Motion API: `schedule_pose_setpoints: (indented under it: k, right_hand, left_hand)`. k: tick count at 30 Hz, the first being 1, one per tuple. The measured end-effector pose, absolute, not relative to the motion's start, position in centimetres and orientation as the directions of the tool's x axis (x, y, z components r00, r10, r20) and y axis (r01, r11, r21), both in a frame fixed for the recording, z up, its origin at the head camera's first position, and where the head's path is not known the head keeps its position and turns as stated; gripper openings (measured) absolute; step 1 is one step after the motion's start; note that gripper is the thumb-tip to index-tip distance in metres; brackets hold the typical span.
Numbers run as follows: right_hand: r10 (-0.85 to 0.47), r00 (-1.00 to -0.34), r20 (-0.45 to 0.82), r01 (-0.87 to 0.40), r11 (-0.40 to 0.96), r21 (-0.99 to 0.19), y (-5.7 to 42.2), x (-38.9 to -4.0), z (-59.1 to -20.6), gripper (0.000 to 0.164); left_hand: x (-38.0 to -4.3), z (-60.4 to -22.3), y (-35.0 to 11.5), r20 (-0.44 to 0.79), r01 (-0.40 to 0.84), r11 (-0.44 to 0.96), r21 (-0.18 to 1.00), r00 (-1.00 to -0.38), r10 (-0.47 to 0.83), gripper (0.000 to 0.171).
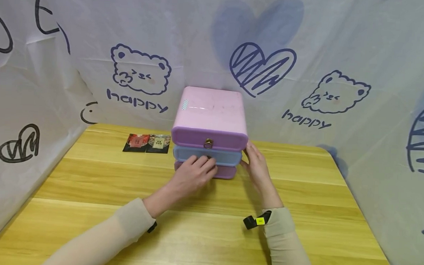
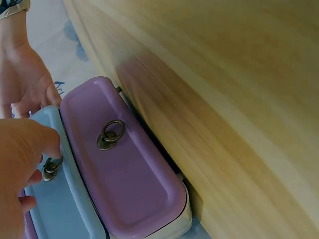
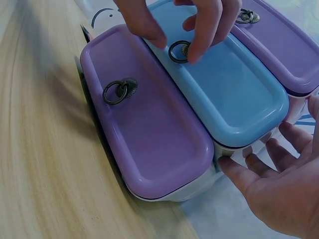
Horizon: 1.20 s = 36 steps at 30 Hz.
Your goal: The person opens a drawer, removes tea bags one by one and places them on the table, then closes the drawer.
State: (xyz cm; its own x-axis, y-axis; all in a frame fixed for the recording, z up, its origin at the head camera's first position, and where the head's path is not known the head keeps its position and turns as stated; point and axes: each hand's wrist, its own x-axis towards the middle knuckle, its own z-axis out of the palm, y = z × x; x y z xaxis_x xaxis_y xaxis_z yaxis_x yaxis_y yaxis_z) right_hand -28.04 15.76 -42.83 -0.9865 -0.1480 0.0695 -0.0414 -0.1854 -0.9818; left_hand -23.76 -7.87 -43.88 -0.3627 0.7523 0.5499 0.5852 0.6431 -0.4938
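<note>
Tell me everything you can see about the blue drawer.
The blue drawer is the middle of three, between an upper purple drawer and a lower purple drawer. Its wide front has rounded corners and a raised rim around a recessed panel, and looks like glossy plastic. A brassy ring pull sits near the centre. The drawer looks shut or nearly so. The left-hand grip has its fingers at the ring; firm contact is unclear. The right-hand grip is beside its right end.

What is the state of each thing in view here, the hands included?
Top purple drawer: closed.
Blue middle drawer: closed.
Bottom purple drawer: closed.
Left hand: half-open at middle ring pull.
Right hand: open, touching cabinet.
Red-labelled packet: flat, beside pale-labelled packet.
</note>
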Motion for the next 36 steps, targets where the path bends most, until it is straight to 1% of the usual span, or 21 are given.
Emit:
schedule_pose_setpoints:
  k: [6,11,18,29,36]
  right_hand:
    - [-0.151,-0.986,0.075,-0.047,-0.181,-0.982,15.80,-28.12,-42.91,0.052]
    - [-0.151,-0.986,0.072,-0.045,-0.175,-0.984,15.84,-28.14,-43.00,0.052]
    - [-0.150,-0.986,0.077,-0.048,-0.184,-0.982,15.77,-28.02,-42.92,0.051]
    - [-0.154,-0.985,0.078,-0.050,-0.176,-0.983,15.78,-27.98,-42.89,0.052]
    - [-0.154,-0.985,0.082,-0.055,-0.169,-0.984,15.79,-28.02,-42.92,0.052]
  left_hand:
    - [-23.93,-44.08,-7.74,0.533,0.566,0.655,-0.501,-0.395,0.749,0.027]
    - [-24.03,-44.19,-7.57,0.529,0.550,0.664,-0.506,-0.410,0.743,0.021]
    - [-24.05,-44.07,-7.31,0.524,0.537,0.679,-0.501,-0.437,0.731,0.020]
    - [-24.19,-44.13,-7.10,0.549,0.508,0.708,-0.490,-0.451,0.704,0.021]
    - [-24.20,-44.25,-6.95,0.578,0.517,0.723,-0.459,-0.444,0.684,0.021]
